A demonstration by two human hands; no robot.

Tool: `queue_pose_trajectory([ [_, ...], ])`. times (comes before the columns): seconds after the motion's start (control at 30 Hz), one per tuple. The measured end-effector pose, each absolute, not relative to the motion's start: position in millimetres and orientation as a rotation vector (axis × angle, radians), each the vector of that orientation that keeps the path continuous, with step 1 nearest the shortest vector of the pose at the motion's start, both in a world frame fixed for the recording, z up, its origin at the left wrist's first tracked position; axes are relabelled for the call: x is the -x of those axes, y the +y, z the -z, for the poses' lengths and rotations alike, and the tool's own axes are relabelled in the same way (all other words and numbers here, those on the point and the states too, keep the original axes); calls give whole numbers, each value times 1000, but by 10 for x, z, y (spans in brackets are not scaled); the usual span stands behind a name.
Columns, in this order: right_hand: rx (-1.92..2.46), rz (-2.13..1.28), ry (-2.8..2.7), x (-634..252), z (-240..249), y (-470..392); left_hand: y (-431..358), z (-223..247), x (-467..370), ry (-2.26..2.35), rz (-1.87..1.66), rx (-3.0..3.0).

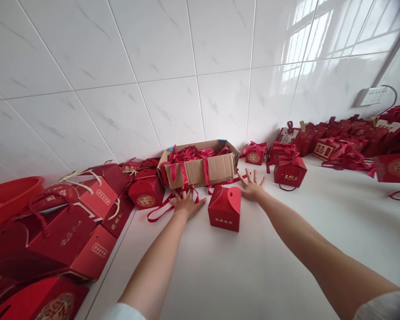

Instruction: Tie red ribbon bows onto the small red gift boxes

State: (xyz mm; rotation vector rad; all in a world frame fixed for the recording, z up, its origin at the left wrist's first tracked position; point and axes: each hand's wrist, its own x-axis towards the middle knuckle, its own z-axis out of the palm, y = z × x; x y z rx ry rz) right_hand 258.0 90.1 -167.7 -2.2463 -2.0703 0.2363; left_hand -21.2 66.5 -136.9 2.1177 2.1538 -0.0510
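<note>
A small red gift box (224,209) with gold lettering stands folded up on the white tabletop, between my two hands. My left hand (186,205) lies with fingers spread to the left of it, by a loop of red ribbon (157,217). On the other side, my right hand (252,186) rests flat, fingers apart, just behind and right of the box. Neither hand grips anything. Beyond them is an open cardboard box (216,171) full of red ribbons (190,153), some hanging over its front.
Red gift boxes with rope handles (70,231) pile up on the left, beside a red basin (11,200). Ribbon-tied boxes (290,171) stand at right, with many more boxes (353,129) along the tiled wall (166,106). A power strip (371,96) is on the wall.
</note>
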Motion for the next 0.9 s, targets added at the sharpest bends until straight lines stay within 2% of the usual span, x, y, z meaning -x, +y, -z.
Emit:
queue_pose_trajectory([
  [0.4, 2260, -316, -2075, -2547, 1615, 911, 671, 1432, 253, 2173, -110, -2152],
  [0.9, 2214, -291, -2039, -2559, 1666, 901, 658, 1416, 249, 2128, -112, -2151],
])
